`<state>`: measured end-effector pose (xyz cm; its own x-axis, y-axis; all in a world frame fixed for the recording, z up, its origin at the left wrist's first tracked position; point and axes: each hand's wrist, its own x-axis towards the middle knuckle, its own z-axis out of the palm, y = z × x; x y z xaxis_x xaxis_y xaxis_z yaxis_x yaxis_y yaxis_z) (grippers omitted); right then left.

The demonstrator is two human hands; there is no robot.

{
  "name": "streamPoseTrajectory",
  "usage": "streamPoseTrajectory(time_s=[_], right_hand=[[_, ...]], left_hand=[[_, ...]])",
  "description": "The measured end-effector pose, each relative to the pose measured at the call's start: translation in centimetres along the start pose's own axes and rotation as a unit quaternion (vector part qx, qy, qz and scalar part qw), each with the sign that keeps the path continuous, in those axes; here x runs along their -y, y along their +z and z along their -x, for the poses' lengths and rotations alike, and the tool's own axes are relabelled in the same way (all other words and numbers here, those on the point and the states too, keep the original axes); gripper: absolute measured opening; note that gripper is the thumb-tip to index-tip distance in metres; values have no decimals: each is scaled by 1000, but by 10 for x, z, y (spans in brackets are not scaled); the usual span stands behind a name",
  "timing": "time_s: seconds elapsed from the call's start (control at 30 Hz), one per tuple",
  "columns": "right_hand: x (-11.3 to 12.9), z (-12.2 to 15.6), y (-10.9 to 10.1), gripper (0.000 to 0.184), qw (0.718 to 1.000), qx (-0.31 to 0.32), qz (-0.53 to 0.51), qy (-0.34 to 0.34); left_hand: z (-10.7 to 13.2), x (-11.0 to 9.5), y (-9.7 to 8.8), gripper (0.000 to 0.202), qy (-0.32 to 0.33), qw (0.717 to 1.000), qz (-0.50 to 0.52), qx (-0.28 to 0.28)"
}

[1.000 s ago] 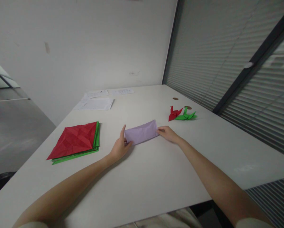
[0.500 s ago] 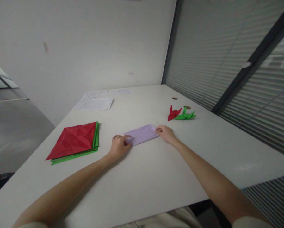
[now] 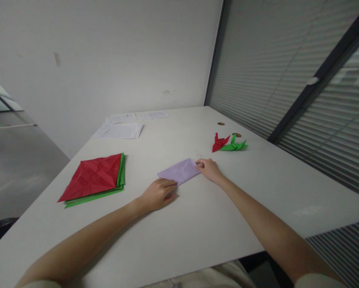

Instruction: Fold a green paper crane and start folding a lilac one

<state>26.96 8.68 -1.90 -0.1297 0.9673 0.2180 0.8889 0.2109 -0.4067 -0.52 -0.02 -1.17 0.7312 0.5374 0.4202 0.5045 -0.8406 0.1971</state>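
Note:
A folded sheet of purple origami paper lies flat on the white table between my hands. At its right end, my right hand pinches the corner between thumb and fingers. My left hand rests at the near left edge of the paper, palm down, fingers stretched out and fingertips on the edge. The thumb is apart from the fingers, on the table. Part of the paper's near left corner is hidden under that hand.
A stack of red and green paper sheets lies at the left. A red paper crane and a green paper crane stand at the right, near two round table holes. Printed papers lie at the back left. Blinds cover the right side.
My left hand has moved nearer and to the right, from the paper's left end to its near edge, and its fingers have straightened. My right hand stays at the right corner.

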Motion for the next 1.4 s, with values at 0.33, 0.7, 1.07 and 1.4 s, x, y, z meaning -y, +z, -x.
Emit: streamPoseTrajectory(time_s=[0.33, 0.7, 1.07, 1.4], right_hand=[[2, 1, -2, 24, 999, 18, -24, -29], [9, 6, -11, 22, 971, 120, -67, -195], [53, 20, 0, 23, 987, 47, 2, -151], [61, 21, 13, 12, 988, 57, -73, -121]], left_hand=[[-4, -9, -6, 27, 33, 998, 9, 43], [-5, -23, -13, 53, 14, 996, 45, 78], [-3, -42, -8, 66, 108, 985, 33, 128], [-4, -45, -8, 67, 117, 983, 41, 136]])
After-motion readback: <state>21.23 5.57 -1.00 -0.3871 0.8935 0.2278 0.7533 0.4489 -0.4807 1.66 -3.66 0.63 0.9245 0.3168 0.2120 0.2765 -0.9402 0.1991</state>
